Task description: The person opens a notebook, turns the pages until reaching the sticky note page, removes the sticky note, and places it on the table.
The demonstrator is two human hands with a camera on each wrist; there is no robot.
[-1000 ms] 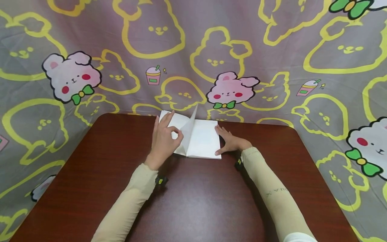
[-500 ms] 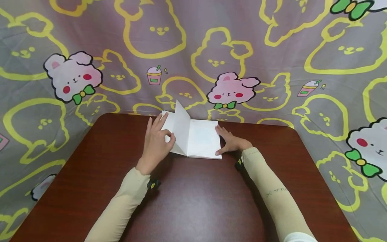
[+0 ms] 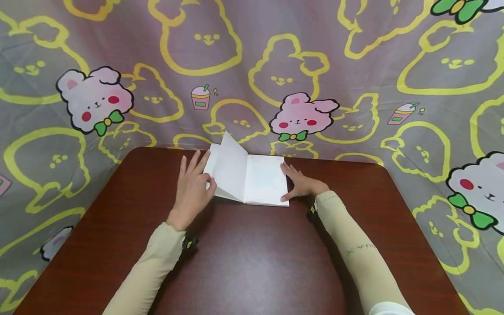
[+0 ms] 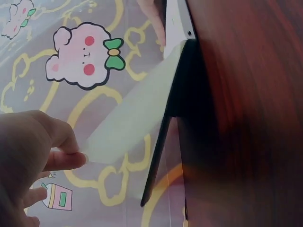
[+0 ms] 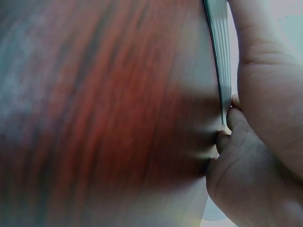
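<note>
A white-paged book (image 3: pixel 267 180) lies spread on the table near its far edge. One raised page (image 3: pixel 230 167) leans to the left over the left half. My left hand (image 3: pixel 190 187) pinches that page at its outer edge between thumb and forefinger, the other fingers spread upward. In the left wrist view the page (image 4: pixel 135 116) stretches from the pinching fingertips to the spine, above a dark cover (image 4: pixel 160 156). My right hand (image 3: pixel 302 183) presses the book's right edge, thumb by the near corner and fingers higher up. The page stack (image 5: pixel 221 56) shows beside it in the right wrist view.
The dark red-brown wooden table (image 3: pixel 244 262) stretches toward me and to both sides. Behind its far edge hangs a grey-pink curtain (image 3: pixel 232 61) with cartoon rabbits. Black wrist cameras sit under both sleeves.
My left hand has moved left and slightly toward me, drawing the page from upright over to the left. The right hand has stayed in place on the book.
</note>
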